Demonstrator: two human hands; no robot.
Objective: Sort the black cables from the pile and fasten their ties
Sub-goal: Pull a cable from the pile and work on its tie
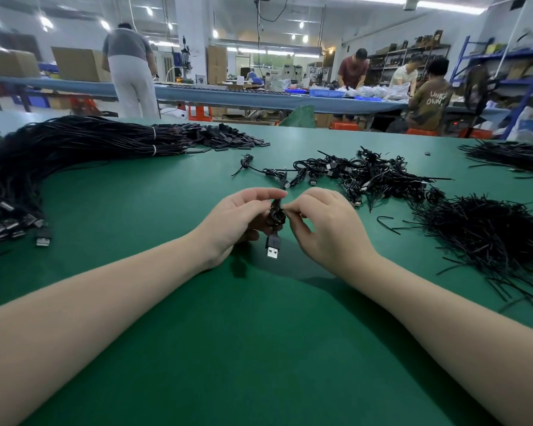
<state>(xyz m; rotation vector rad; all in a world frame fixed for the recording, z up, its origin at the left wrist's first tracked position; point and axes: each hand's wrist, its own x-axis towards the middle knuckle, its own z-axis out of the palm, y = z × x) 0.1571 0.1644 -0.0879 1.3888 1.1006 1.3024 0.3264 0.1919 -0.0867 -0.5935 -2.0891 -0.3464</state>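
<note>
A small coiled black USB cable hangs between my hands above the green table, its silver USB plug pointing down. My left hand holds the coil from the left, fingers curled round it. My right hand pinches the coil's top right, where a thin black tie seems to sit. Behind my hands lies a heap of coiled, tied cables. A large bundle of long black cables sweeps across the left. A pile of loose black ties lies to the right.
More black ties lie at the far right edge. USB plugs of the long bundle fan out at the left. Several people work at a long blue bench behind the table, with shelves and boxes beyond.
</note>
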